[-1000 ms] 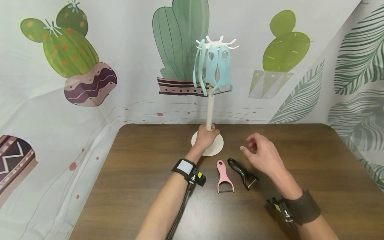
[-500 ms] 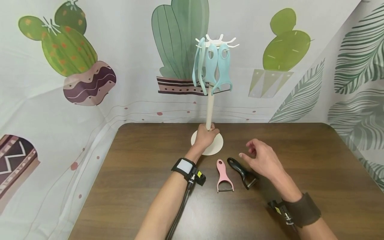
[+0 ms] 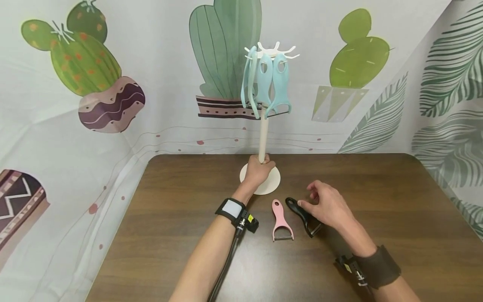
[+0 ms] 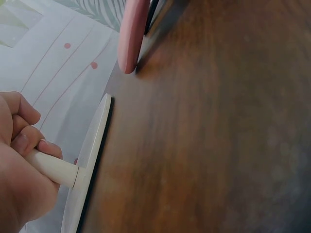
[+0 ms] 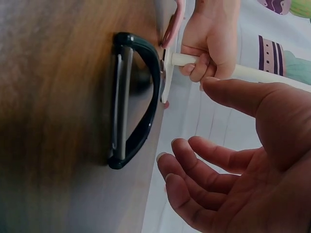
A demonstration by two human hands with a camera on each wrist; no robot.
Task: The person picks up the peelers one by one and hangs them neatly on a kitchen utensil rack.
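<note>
Table (image 3: 170, 230) | pink peeler (image 3: 279, 214) beside black peeler (image 3: 300, 212) | cactus-print cloth (image 3: 166, 84) behind

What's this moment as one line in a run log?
left grip: holds stand pole; right grip: empty, near black Y-peeler; pink Y-peeler: on table; blue Y-peelers: hung

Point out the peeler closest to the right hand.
The black peeler, lying on the table by the right hand. The pink peeler lies farther left, and the light-blue peelers hang on the stand.

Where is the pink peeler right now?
In the head view, the pink peeler lies on the table, just left of the black peeler, in front of the stand's base.
</note>
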